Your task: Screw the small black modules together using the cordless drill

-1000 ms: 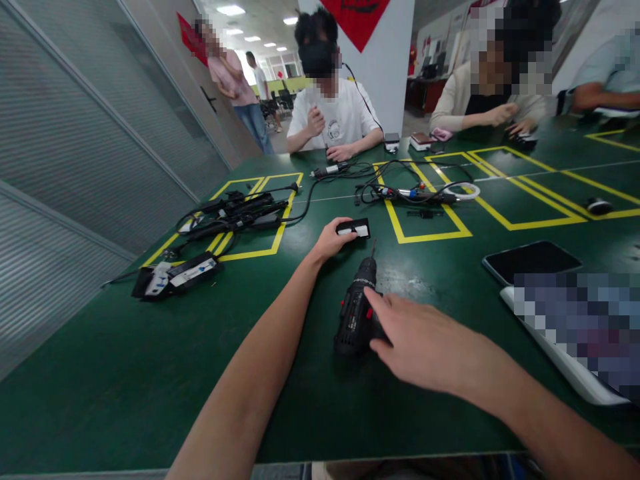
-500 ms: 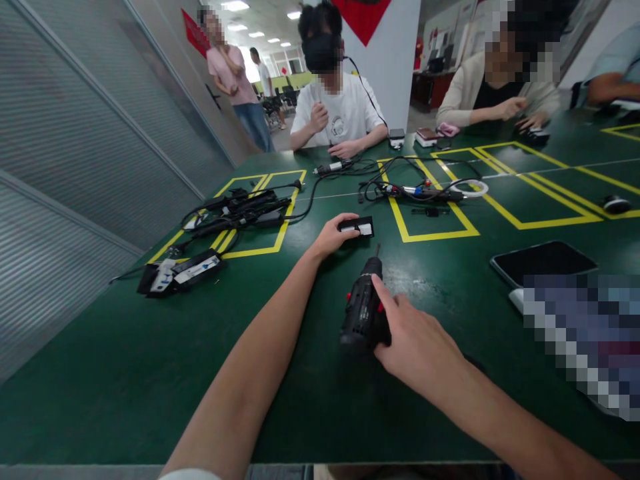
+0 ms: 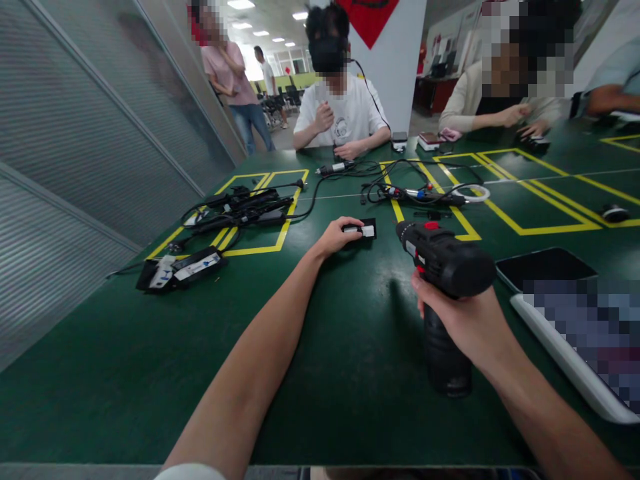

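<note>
While the left hand grips the black case straight ahead, the right hand holds the drill off to the right – and the relation that matters is the gap between the case and the drill's chuck, which sits to the right of it, near but not touching. The case is at the green table, its long axis running mostly left to right, with a white insert showing beyond the fingertips. The left thumb and fingers are closed about the left part, so the right end is bare and lies toward the drill. The right hand is wrapped around the drill's grip, which points down; the barrel slants forward and leftward, bringing the chuck round to the case's side. The left hand is the nearer one – it touches the case, whereas the right hand is well apart, closer to the person. No bit can be made out in the chuck, and whether the base of the grip touches the table I cannot tell
</note>
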A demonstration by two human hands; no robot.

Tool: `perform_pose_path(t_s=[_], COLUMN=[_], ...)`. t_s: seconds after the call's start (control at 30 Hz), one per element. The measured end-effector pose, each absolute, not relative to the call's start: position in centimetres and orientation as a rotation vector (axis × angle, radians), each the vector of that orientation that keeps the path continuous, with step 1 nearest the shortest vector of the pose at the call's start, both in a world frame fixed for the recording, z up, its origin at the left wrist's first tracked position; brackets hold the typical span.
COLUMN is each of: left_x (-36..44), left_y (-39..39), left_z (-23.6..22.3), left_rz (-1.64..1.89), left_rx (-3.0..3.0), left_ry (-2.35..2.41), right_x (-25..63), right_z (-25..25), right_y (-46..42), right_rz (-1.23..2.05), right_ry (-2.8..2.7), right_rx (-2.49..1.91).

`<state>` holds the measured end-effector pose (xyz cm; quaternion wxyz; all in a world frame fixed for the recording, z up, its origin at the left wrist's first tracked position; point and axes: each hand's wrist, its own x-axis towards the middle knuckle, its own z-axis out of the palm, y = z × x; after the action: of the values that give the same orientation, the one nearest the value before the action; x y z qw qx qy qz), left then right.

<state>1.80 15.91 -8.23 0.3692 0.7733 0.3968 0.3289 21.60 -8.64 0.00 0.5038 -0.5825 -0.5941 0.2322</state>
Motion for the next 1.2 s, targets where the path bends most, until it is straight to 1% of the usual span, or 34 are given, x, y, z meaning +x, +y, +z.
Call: perform_pose_path(t_s=[0.1, 0.23, 0.3, 0.4, 0.47, 0.53, 0.63, 0.7, 0.77, 0.87, 0.97, 1.07, 1.13, 1.2], left_x=[1.7, 1.8, 1.9, 2.2, 2.2, 2.0, 1.3, 0.9, 0.6, 0.2, -1.1, -2.7, -3.4, -3.8], left_y=[15.6, 15.2, 15.0, 13.1, 10.0, 5.4, -2.2, -5.8, -7.4, -6.9, -5.3, -4.2, -3.7, -3.4], left_z=[-8.1, -7.9, -7.5, -6.3, -5.0, -3.8, -3.1, -3.5, -4.1, -4.4, -3.5, -2.1, -1.4, -1.0], left_rz=[0.829, 0.879, 1.080, 1.542, 1.687, 1.556, 1.079, 0.887, 0.914, 1.074, 1.181, 1.230, 1.201, 1.165], left_rx=[1.971, 1.855, 1.780, 1.678, 1.675, 1.725, 1.562, 1.388, 1.209, 1.040, 1.021, 1.069, 1.121, 1.139], left_ry=[1.016, 0.981, 1.032, 1.145, 1.076, 0.879, 0.606, 0.563, 0.624, 0.815, 0.956, 0.991, 0.931, 0.865], right_x=[21.4, 21.0, 20.7, 20.3, 19.9, 19.3, 18.0, 16.8, 15.5, 13.8, 13.0, 13.6, 14.7, 16.2], right_z=[-0.2, -0.1, 0.2, 0.8, 1.2, 1.3, 1.0, 0.6, 0.2, 0.2, 0.9, 1.2, 0.9, -0.2], right_y=[-8.9, -9.1, -9.2, -9.2, -8.9, -8.6, -8.5, -8.8, -9.2, -9.3, -8.1, -5.1, -2.2, 1.0], right_rz=[0.601, 0.519, 0.504, 0.515, 0.542, 0.588, 0.650, 0.659, 0.630, 0.542, 0.420, 0.228, 0.108, 0.056], right_ry=[-1.412, -1.424, -1.434, -1.471, -1.512, -1.557, -1.622, -1.665, -1.726, -1.896, -2.057, -2.089, -1.975, -1.790], right_rx=[-1.418, -1.378, -1.351, -1.298, -1.259, -1.213, -1.157, -1.140, -1.095, -0.951, -0.886, -0.862, -0.937, -1.154])
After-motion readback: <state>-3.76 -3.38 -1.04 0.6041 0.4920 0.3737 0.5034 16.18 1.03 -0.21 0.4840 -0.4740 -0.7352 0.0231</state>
